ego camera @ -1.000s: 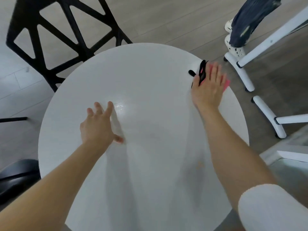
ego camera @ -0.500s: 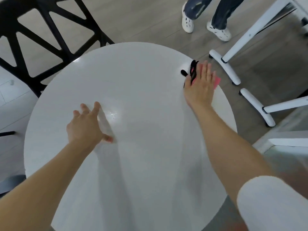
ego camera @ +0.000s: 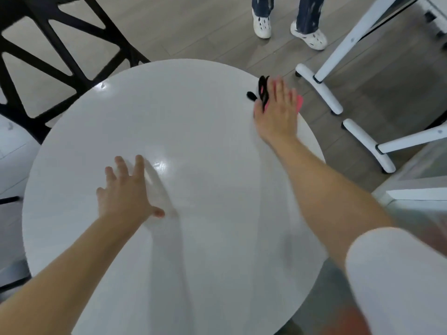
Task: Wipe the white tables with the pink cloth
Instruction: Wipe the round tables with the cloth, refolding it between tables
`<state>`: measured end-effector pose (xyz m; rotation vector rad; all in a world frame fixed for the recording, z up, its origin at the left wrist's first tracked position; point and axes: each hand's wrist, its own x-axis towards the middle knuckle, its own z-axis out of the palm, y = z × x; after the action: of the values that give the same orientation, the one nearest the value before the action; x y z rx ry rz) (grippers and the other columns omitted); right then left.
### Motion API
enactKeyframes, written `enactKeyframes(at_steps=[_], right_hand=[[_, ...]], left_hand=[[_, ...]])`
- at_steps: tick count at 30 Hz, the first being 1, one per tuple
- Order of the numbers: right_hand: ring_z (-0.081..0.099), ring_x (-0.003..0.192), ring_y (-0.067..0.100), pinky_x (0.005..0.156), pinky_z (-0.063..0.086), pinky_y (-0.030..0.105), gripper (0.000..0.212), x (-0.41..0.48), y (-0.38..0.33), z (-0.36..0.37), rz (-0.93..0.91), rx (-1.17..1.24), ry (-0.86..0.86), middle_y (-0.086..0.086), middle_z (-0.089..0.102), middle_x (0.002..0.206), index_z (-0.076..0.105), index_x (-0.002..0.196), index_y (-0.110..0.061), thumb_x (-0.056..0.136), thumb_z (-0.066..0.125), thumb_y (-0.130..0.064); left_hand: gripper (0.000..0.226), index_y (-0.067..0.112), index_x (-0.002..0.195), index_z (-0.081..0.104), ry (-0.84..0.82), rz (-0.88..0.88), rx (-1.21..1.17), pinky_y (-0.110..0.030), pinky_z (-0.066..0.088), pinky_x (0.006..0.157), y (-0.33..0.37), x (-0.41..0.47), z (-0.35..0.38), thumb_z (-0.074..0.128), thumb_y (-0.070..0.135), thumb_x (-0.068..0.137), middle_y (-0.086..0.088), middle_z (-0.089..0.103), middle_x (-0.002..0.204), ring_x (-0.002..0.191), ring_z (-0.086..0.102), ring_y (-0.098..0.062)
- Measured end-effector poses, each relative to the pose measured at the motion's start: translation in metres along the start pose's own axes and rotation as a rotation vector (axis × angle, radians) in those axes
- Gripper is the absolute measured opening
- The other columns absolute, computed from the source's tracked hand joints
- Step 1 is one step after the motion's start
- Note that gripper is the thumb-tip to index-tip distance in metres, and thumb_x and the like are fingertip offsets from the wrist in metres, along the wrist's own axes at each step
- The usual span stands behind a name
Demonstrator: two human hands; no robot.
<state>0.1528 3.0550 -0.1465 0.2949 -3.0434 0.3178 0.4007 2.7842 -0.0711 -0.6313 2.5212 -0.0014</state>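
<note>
Grey wood floor surrounds a round white worktop, with a black chair behind it. My right grip lies flat, fingers straight, pressing the pink cloth at the far right rim, where a corner of the cloth pokes past the edge. My left grip rests spread and empty near the middle. The risk, I judge, is at that rim: an outward push could drop the cloth, or knock the small black thing just beside my fingers onto the floor. I see no containers.
</note>
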Motion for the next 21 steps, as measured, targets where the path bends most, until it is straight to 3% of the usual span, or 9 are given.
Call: enactKeyframes(at_steps=[2,6,8,10,13,15,17,19,21], right_hand=[[0.021,0.167,0.029,0.136,0.012,0.049,0.069,-0.044,-0.039,0.007,-0.009,0.027,0.051,0.015,0.025,0.178,0.029,0.171,-0.008,0.113,0.033,-0.044],[0.017,0.168,0.027,0.135,0.02,0.053,0.064,-0.168,-0.042,-0.016,-0.679,0.173,-0.219,0.011,0.024,0.179,0.032,0.17,-0.009,0.113,0.049,-0.035],[0.011,0.169,0.022,0.137,0.013,0.049,0.066,-0.152,0.001,-0.028,-0.889,0.137,-0.325,0.004,0.018,0.181,0.027,0.172,-0.016,0.114,0.048,-0.037],[0.011,0.169,0.021,0.137,0.013,0.05,0.066,-0.092,0.031,-0.027,-0.74,0.083,-0.259,0.003,0.018,0.182,0.026,0.173,-0.019,0.114,0.045,-0.04],[0.016,0.168,0.023,0.137,0.012,0.048,0.068,-0.007,0.038,-0.013,-0.263,-0.02,-0.096,0.008,0.02,0.181,0.025,0.173,-0.016,0.114,0.031,-0.05],[0.018,0.167,0.025,0.137,0.011,0.046,0.07,-0.006,0.013,0.0,-0.138,-0.011,-0.049,0.013,0.021,0.18,0.025,0.172,-0.012,0.113,0.031,-0.048],[0.021,0.167,0.03,0.136,0.015,0.048,0.068,-0.06,-0.015,0.0,-0.21,0.102,-0.03,0.016,0.025,0.178,0.03,0.17,-0.008,0.113,0.041,-0.042],[0.023,0.166,0.031,0.136,0.017,0.049,0.065,-0.134,-0.023,-0.013,-0.521,0.222,-0.13,0.015,0.03,0.177,0.035,0.168,-0.007,0.112,0.052,-0.034],[0.016,0.168,0.026,0.136,0.015,0.049,0.066,-0.176,0.003,-0.031,-0.88,0.164,-0.32,0.009,0.024,0.18,0.031,0.171,-0.012,0.113,0.054,-0.034]], left_hand=[[0.165,0.029,0.167,-0.007,-0.026,0.047,0.02,-0.063,0.047,0.112,0.019,-0.01,0.005,0.101,0.069,0.048,-0.018,-0.001,0.175,0.162,0.013,-0.044],[0.17,0.023,0.167,-0.012,-0.063,0.076,0.063,-0.06,0.051,0.11,0.043,-0.014,0.008,0.104,0.062,0.049,-0.025,-0.004,0.172,0.161,0.01,-0.053],[0.17,0.022,0.166,-0.011,-0.065,0.084,0.074,-0.058,0.052,0.108,0.044,-0.012,0.008,0.104,0.061,0.048,-0.027,-0.001,0.172,0.16,0.011,-0.055],[0.169,0.022,0.166,-0.01,-0.057,0.094,0.083,-0.058,0.053,0.108,0.043,-0.011,0.008,0.104,0.061,0.047,-0.028,0.002,0.172,0.16,0.013,-0.055],[0.17,0.022,0.166,-0.009,-0.04,0.091,0.095,-0.057,0.055,0.106,0.044,-0.01,0.008,0.104,0.061,0.046,-0.028,0.005,0.172,0.159,0.015,-0.055],[0.17,0.023,0.166,-0.008,-0.043,0.09,0.088,-0.058,0.054,0.107,0.044,-0.011,0.007,0.105,0.06,0.045,-0.028,0.005,0.172,0.159,0.015,-0.054],[0.169,0.023,0.166,-0.007,-0.049,0.086,0.081,-0.059,0.054,0.107,0.046,-0.012,0.005,0.105,0.059,0.045,-0.028,0.005,0.172,0.159,0.015,-0.054],[0.169,0.024,0.166,-0.007,-0.051,0.076,0.083,-0.059,0.055,0.107,0.045,-0.014,0.003,0.105,0.06,0.045,-0.027,0.005,0.173,0.159,0.016,-0.055],[0.168,0.025,0.167,-0.007,-0.054,0.085,0.079,-0.06,0.056,0.106,0.044,-0.014,0.002,0.105,0.061,0.046,-0.027,0.005,0.173,0.159,0.016,-0.055]])
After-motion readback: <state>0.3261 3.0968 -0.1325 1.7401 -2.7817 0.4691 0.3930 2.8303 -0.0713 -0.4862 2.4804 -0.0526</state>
